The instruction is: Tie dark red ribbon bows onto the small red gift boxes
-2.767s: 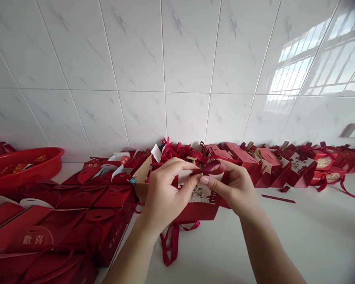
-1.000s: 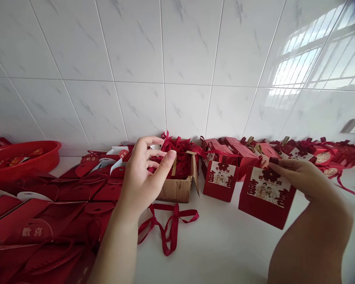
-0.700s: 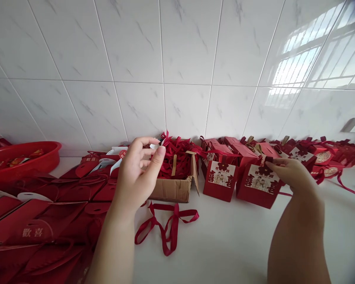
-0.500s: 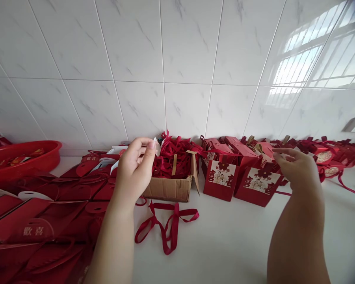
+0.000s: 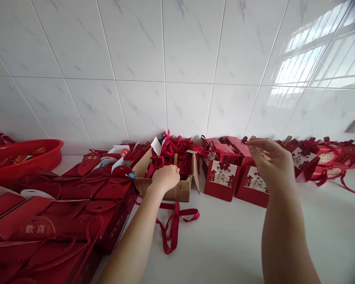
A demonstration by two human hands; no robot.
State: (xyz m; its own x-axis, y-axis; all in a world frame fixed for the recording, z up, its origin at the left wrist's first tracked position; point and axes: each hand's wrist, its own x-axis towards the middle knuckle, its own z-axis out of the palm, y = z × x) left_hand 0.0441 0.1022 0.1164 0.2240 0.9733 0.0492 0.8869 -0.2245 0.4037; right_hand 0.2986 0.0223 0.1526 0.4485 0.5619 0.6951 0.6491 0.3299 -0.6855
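Note:
My left hand (image 5: pixel 166 179) is closed at the front edge of a brown cardboard box (image 5: pixel 174 193) filled with dark red ribbons (image 5: pixel 177 146). Its fingertips are beside the lower end of a gold strip (image 5: pixel 175 159) among the ribbons; whatever they grip is hidden. My right hand (image 5: pixel 270 157) is raised in front of the red gift boxes (image 5: pixel 221 179), fingers bent and drawn together. I cannot make out anything in its fingers. A loop of red ribbon (image 5: pixel 174 228) lies on the white table just below the box.
Several red boxes with rounded flaps (image 5: pixel 77 221) cover the left side. A red plastic basin (image 5: pixel 51 157) stands behind them. More red boxes with ribbons (image 5: pixel 328 157) line the wall at the right. White tiles (image 5: pixel 189 106) rise behind the table (image 5: pixel 224 244).
My left hand has moved right and down to the cardboard box's front edge, uncovering a white paper piece at the box. My right hand has shifted left across the gift boxes.

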